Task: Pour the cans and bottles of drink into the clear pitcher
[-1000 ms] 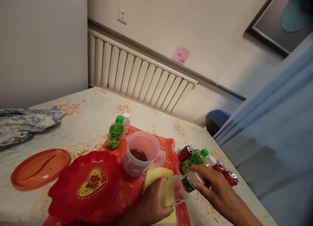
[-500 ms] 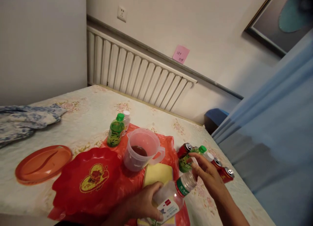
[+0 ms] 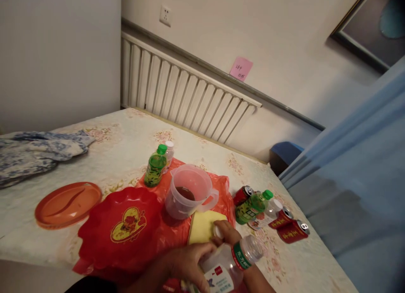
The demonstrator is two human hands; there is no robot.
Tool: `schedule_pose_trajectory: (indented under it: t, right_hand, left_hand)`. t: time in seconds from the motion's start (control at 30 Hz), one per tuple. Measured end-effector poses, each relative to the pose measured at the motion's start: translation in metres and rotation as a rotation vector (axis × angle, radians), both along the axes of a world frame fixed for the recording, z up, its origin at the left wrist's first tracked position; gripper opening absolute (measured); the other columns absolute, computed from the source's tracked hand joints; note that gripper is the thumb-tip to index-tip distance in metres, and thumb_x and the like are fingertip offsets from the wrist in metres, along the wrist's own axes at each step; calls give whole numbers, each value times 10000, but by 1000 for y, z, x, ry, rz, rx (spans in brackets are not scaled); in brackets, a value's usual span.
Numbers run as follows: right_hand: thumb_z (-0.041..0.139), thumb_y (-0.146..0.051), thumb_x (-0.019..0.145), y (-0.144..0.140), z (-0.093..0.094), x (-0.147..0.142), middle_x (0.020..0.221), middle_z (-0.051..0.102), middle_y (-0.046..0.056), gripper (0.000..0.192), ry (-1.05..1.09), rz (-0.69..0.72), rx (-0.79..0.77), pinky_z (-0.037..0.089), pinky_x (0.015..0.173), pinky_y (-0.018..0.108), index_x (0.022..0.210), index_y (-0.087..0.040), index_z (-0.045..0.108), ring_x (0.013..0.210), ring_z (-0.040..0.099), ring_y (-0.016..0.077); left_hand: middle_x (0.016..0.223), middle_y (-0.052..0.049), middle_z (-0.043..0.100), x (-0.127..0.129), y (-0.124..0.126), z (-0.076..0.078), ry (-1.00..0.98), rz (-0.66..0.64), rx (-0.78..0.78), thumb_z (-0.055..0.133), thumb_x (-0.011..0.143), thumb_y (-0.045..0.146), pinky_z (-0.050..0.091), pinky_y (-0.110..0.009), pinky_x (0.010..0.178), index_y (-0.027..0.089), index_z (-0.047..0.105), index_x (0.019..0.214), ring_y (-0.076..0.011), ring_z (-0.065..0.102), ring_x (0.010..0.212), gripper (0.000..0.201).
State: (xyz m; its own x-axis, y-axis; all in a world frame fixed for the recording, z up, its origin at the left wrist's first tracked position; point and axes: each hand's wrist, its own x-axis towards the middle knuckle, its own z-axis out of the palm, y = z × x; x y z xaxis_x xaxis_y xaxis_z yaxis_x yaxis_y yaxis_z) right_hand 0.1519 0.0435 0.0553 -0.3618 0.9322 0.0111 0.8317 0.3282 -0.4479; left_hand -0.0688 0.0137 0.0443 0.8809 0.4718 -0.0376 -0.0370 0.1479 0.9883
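My left hand [image 3: 186, 261] is closed around a clear plastic bottle [image 3: 223, 269] with a white label and a green and red neck band. The bottle tilts to the right, its mouth uncovered. Behind it, partly hidden, my right hand [image 3: 228, 233] pinches a small white bottle cap [image 3: 217, 232]. A folded yellow cloth [image 3: 202, 225] lies just under that hand. Beyond the cloth stands a translucent measuring jug [image 3: 190, 191] with dark liquid in it.
Left of the jug are a scalloped red tray [image 3: 101, 225] and an orange lid [image 3: 68, 204]. A green bottle [image 3: 155, 166] stands behind. To the right sit a green-capped bottle [image 3: 251, 206] and red cans [image 3: 294, 232]. Floral cloth [image 3: 133, 128] covers the table.
My right hand has moved left and down from the bottle's mouth to above the yellow cloth, carrying the cap. My left hand still holds the bottle. The view has shifted slightly.
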Motion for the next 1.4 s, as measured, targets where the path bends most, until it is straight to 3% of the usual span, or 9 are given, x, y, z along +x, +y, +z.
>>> schedule_pose_trajectory:
  t: [0.2, 0.37, 0.53, 0.7, 0.77, 0.87, 1.03, 1.13, 1.4]
  right_hand:
    - [625, -381, 715, 9, -10, 1, 1165, 654, 98, 360, -17, 17, -177, 519, 882, 386, 1041, -255, 713, 1055, 629, 310]
    - [662, -368, 675, 11, -11, 5, 1135, 670, 124, 401, 65, -8, -106, 532, 850, 380, 1048, -231, 716, 998, 649, 310]
    - [649, -486, 741, 12, 25, -9, 916, 713, 92, 422, 473, -243, 107, 553, 682, 364, 1055, -205, 676, 740, 660, 241]
    - [612, -535, 817, 15, 69, -43, 1101, 689, 106, 462, 866, -69, -161, 496, 908, 408, 1143, -208, 617, 1002, 645, 264]
    - [568, -538, 850, 18, 77, -55, 1078, 686, 94, 429, 904, -48, -215, 471, 934, 408, 1116, -206, 621, 1005, 630, 251]
    - [508, -568, 866, 26, 78, -68, 893, 667, 66, 389, 924, -38, -228, 483, 854, 366, 898, -201, 632, 881, 611, 220]
    - [546, -511, 835, 41, 80, -87, 571, 404, -45, 362, 1080, 15, -276, 414, 588, 275, 636, -224, 453, 550, 410, 129]
    - [558, -413, 838, 48, 88, -98, 553, 324, -66, 344, 1140, 25, -314, 318, 518, 250, 599, -219, 405, 509, 296, 104]
    - [608, -345, 743, 66, 122, -111, 503, 240, -83, 360, 1152, -60, -231, 243, 471, 248, 519, -224, 354, 479, 204, 92]
  left_hand:
    - [956, 37, 627, 0, 3, -1, 35, 8, -30, 903, 377, 273, 449, -272, 743, 254, 585, 1100, -184, 579, 871, 790]
    - [961, 31, 623, -2, 4, 1, 43, 29, -32, 915, 352, 293, 447, -258, 718, 247, 578, 1098, -186, 567, 873, 820]
    - [934, 25, 614, -4, 3, 3, 85, 71, 15, 918, 341, 341, 418, -242, 680, 222, 594, 1023, -189, 550, 855, 765]
    - [935, 28, 611, -4, 5, -3, 106, 49, 33, 916, 353, 338, 413, -235, 666, 236, 589, 1062, -181, 546, 833, 788]
    - [927, 34, 608, -5, 6, -3, 126, 42, 37, 916, 350, 331, 414, -233, 662, 244, 590, 1070, -177, 545, 825, 796]
    - [917, 38, 609, -9, 6, 0, 147, 55, 34, 920, 336, 319, 409, -232, 652, 242, 602, 1054, -175, 545, 819, 789]
    - [948, 25, 624, -15, 4, 10, 114, 59, -3, 918, 335, 365, 430, -251, 684, 234, 594, 1070, -196, 564, 854, 813]
    - [951, 19, 623, -17, 4, 12, 150, 58, 20, 915, 333, 383, 436, -259, 684, 235, 583, 1095, -207, 567, 860, 844]
    - [973, 16, 628, -22, 6, 11, 182, 65, 139, 899, 382, 410, 434, -267, 670, 248, 592, 1131, -228, 585, 867, 825]
